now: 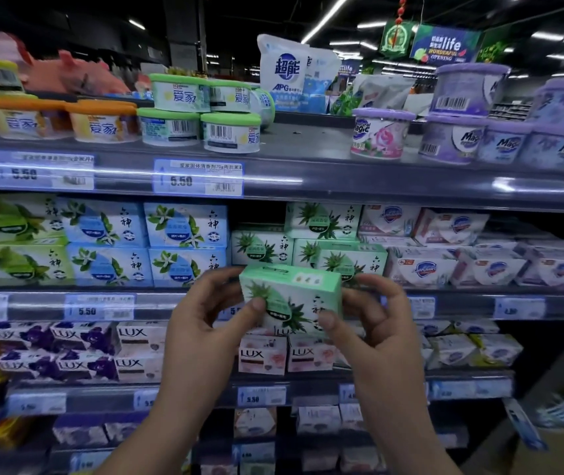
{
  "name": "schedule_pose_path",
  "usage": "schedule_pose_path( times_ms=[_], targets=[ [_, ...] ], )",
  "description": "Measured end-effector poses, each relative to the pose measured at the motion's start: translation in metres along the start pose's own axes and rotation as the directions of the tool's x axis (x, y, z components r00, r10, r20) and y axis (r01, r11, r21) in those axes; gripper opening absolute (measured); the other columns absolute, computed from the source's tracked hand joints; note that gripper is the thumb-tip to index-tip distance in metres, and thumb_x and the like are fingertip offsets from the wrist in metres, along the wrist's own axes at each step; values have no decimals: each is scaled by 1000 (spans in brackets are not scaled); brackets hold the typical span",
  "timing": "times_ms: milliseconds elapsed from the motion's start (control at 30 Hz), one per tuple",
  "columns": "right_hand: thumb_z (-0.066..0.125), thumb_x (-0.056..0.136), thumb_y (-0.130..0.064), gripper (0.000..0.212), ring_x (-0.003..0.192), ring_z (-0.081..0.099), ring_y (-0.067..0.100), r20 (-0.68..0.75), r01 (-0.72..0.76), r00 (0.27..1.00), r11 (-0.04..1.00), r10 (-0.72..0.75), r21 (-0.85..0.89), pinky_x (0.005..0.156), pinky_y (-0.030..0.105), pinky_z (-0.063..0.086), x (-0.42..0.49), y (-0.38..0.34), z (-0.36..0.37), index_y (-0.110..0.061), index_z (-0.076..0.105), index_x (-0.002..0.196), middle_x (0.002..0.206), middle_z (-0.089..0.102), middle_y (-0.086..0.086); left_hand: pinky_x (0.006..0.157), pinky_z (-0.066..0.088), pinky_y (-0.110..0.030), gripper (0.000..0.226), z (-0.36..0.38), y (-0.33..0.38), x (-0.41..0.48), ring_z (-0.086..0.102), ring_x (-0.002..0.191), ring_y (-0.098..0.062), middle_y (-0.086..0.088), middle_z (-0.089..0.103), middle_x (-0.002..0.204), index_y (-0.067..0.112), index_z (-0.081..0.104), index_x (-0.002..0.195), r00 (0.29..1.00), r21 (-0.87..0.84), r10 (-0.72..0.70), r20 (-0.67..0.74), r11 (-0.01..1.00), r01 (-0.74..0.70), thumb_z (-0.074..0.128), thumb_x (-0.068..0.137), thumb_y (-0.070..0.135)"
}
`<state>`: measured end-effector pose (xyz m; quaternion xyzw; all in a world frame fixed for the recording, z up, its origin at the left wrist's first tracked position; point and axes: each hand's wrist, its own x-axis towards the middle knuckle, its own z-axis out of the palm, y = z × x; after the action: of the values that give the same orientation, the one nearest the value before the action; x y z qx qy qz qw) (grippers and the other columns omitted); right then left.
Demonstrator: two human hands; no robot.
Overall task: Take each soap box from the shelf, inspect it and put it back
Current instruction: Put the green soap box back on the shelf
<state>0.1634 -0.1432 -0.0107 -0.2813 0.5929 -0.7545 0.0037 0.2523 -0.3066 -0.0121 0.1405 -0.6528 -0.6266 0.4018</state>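
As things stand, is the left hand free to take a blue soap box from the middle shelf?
Probably not yet: the left hand, together with the right hand, grips the green soap box. Nothing else seems to block the blue soap boxes to its left.

Facing you: top shelf (342,181), upper frame, carries lidded tubs (171,128) and pouches (284,73). Middle shelf (34,305): stacked soap boxes (184,224). Lower shelf (205,394): Lux boxes (140,337).

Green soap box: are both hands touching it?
Touching. Head view shows the left hand and right hand pinching the green soap box, thumbs on its front.
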Motion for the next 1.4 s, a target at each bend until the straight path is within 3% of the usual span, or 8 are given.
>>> schedule_pose_path(
  times_ms=[233, 433, 800, 933, 1033, 1167, 1267, 1400],
  targets=[
    [81, 84, -39, 24, 107, 71, 18, 58, 352, 935, 900, -349, -259, 71, 33, 64, -8, -7, 13, -34, 67, 103, 119, 70, -11, 69, 64, -28, 21, 14, -18, -4, 79, 91, -26, -10, 82, 97, 24, 74, 103, 951, -258, -280, 130, 917, 305, 67, 97, 5],
    [71, 86, -53, 30, 88, 73, 14, -25, 101, 994, 981, -107, -164, 67, 25, 62, -2, -6, 8, -38, 67, 112, 100, 73, -9, 50, 58, -35, 30, 3, -11, -3, 58, 55, -15, 8, 52, 60, 23, 69, 86, 992, -70, -128, -1, 989, 128, 81, 74, 48],
    [76, 71, -64, 38, 71, 73, 13, -15, -136, 991, 987, 135, -91, 67, 30, 65, 8, 5, -2, -28, 72, 83, 81, 75, -6, 40, 42, -19, 42, 3, 5, 8, 42, 40, -14, -3, 41, 53, 13, 52, 68, 987, 76, -144, -75, 986, 150, 79, 81, 44],
    [76, 89, -41, 12, 91, 73, 0, -13, -95, 995, 976, 94, -195, 75, 20, 61, 14, 10, -1, -42, 73, 101, 98, 77, -19, 53, 51, -9, 17, 3, 0, 10, 66, 64, -2, 5, 71, 72, 27, 73, 94, 991, 194, 4, -134, 981, 22, 79, 84, 39],
    [71, 96, -29, 31, 95, 67, -6, -3, -96, 995, 960, 98, -263, 74, 12, 57, 21, 17, 6, -50, 67, 118, 102, 71, -21, 70, 47, -2, 34, 5, -7, 15, 61, 94, 21, 21, 72, 100, 31, 72, 125, 992, 304, 49, -114, 953, -12, 74, 92, 36],
    [63, 100, -28, 43, 85, 65, -5, 24, -150, 986, 946, 164, -288, 65, 10, 52, 34, 24, 14, -41, 58, 141, 106, 70, -7, 71, 46, 3, 45, 8, -15, 23, 52, 96, 31, 6, 66, 115, 27, 62, 142, 993, 401, 94, -70, 914, -58, 69, 97, 29],
    [64, 100, -28, 48, 69, 65, -9, 60, -207, 970, 928, 237, -311, 56, 6, 49, 40, 31, 14, -44, 54, 144, 94, 73, -8, 91, 54, -18, 52, 11, -19, 22, 57, 100, 22, 23, 64, 117, 36, 57, 146, 997, 425, 57, -56, 905, -28, 69, 96, 31],
    [68, 99, -26, 48, 87, 69, 2, 104, -271, 939, 891, 328, -364, 65, 12, 54, 45, 40, 16, -43, 55, 141, 119, 70, -8, 98, 53, -36, 50, 14, -23, 22, 54, 96, 22, 27, 61, 118, 36, 58, 144, 995, 477, 35, -89, 879, 11, 67, 96, 40]
  ],
)
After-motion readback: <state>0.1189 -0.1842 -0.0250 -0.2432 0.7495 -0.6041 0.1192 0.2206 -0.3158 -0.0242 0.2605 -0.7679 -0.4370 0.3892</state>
